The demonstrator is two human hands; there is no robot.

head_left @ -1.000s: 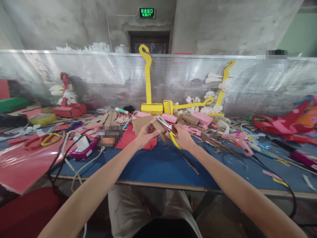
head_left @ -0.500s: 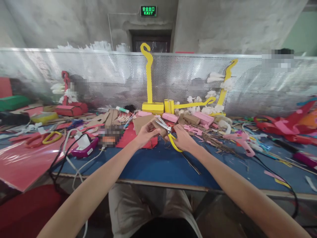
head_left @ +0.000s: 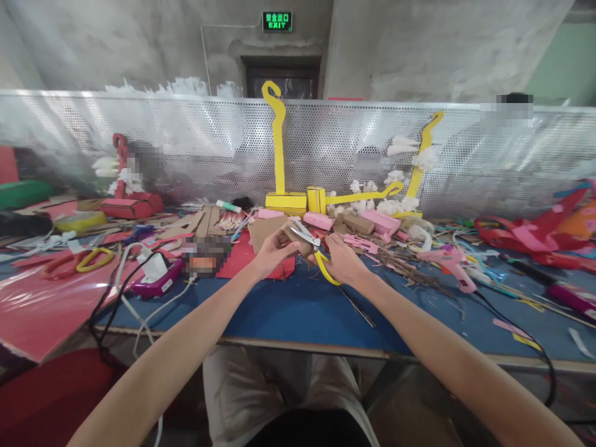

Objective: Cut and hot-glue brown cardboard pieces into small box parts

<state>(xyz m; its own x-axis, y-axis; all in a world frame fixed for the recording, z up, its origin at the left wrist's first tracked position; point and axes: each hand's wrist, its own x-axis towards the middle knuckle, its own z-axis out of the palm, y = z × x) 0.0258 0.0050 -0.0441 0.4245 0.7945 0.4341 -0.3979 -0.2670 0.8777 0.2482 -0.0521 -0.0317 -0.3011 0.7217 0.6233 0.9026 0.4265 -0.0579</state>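
In the middle of the view, my left hand (head_left: 274,251) grips a small piece of brown cardboard (head_left: 302,248) between thumb and fingers. My right hand (head_left: 345,259) is closed round the yellow-handled scissors (head_left: 325,268), whose metal blades point left across the cardboard. Behind my left hand lies a larger cardboard sheet (head_left: 263,230), and red paper (head_left: 237,261) is beneath it. Part of the small cardboard is hidden by fingers and blades.
Two yellow hooked shapes (head_left: 278,149) and pink blocks (head_left: 318,220) stand behind. On the right lie a pink glue gun (head_left: 454,266) and cardboard scraps. A purple power strip (head_left: 161,279) and scissors (head_left: 95,259) are left. A thin dark rod (head_left: 358,307) lies near the front.
The whole view has shifted very slightly. Both hands keep their hold on the cardboard and scissors, with no clear movement between them.
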